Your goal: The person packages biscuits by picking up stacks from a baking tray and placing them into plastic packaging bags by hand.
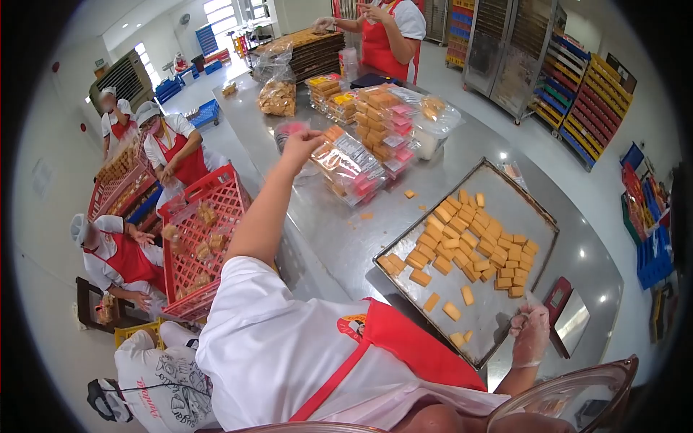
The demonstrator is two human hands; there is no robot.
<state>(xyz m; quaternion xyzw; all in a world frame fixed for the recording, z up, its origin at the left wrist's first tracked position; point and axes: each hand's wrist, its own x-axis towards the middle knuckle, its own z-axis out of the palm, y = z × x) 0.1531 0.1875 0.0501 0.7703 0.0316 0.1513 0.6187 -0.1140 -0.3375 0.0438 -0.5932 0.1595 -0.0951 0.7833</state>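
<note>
My left hand (298, 151) reaches far out over the table with its fingers pinched at the upper edge of a clear biscuit pack (350, 169). This pack lies against a stack of similar packs (382, 123) showing pink and white labels. My right hand (530, 330), in a clear plastic glove, is by the near right corner of a metal baking tray (433, 317). Its fingers are curled, and whether anything is in them is hidden. Many loose rectangular biscuits (469, 238) lie on the tray, heaped toward its far and right sides.
A dark red-edged flat tool (567, 317) lies right of the tray. Bagged biscuits (277, 94) and stacked baking trays (307, 58) are at the table's far end. Left of the table are a red crate (209, 238) and several co-workers; another person (390, 43) stands across it.
</note>
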